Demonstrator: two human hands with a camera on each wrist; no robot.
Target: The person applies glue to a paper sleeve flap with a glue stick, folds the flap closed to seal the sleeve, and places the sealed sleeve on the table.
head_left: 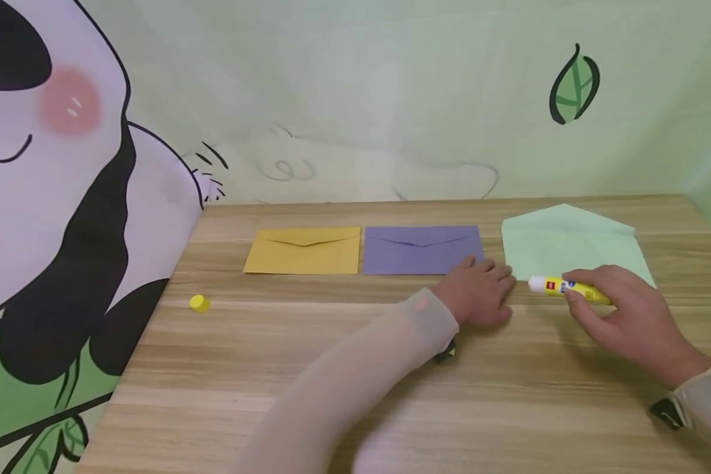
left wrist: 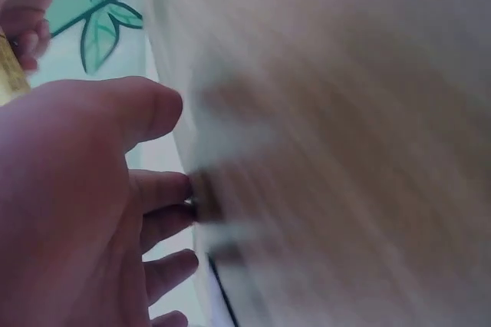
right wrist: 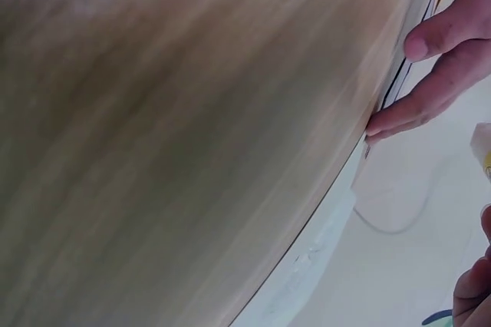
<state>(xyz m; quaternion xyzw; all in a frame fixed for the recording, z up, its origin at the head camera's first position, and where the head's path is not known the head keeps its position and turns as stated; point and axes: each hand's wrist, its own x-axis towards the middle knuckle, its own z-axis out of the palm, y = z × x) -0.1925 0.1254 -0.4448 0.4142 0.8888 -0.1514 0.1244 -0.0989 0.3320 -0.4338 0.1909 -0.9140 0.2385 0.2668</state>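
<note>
A yellow glue stick (head_left: 569,289), uncapped with its white end pointing left, is pinched between the thumb and fingers of my right hand (head_left: 634,316). The hand holds it over the near edge of a mint green envelope (head_left: 569,247), whose flap is raised toward the wall. My left hand (head_left: 476,289) reaches across with fingers spread, between the purple envelope (head_left: 415,253) and the green one. In the left wrist view, the fingers (left wrist: 165,273) of that hand extend down at the tabletop. The purple envelope's flap is folded down, its right corner overlapped by the left hand.
A yellow envelope (head_left: 305,253) with its flap folded down lies left of the purple one. The small yellow cap (head_left: 199,303) stands near the left edge of the wooden table (head_left: 243,382). A backdrop (head_left: 361,99) with a panda drawing rises behind the table.
</note>
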